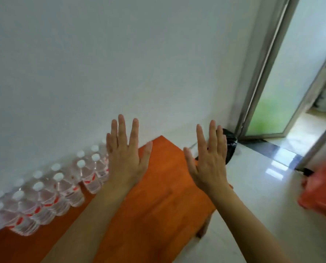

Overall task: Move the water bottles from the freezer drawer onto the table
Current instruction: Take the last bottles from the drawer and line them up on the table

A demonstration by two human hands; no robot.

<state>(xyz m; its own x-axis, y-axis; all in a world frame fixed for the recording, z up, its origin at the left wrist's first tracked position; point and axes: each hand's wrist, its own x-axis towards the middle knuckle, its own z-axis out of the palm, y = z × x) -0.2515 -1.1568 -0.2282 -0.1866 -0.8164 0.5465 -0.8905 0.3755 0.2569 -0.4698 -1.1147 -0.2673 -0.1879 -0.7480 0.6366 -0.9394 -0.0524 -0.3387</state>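
Orange table [154, 196] along a white wall, bottles [50, 190] already on it, both my hands empty.

At lower left the bottles stand upright in two rows against the wall, white caps and red labels, with the far end of the rows running behind my left hand [127, 160]. That hand and my right hand [209, 164] are raised mid-frame, fingers straight and spread, gripping nothing. I judge this a gap between carries, or the finish. The next move calls for turning to the freezer drawer, which is out of view, so I cannot tell whether any bottles are left there. Blur and the frame edge stop me counting the rows. A black bag [229, 147] sits half hidden behind my right fingertips, and the red thing [321, 190] at the right edge is too smeared to name.
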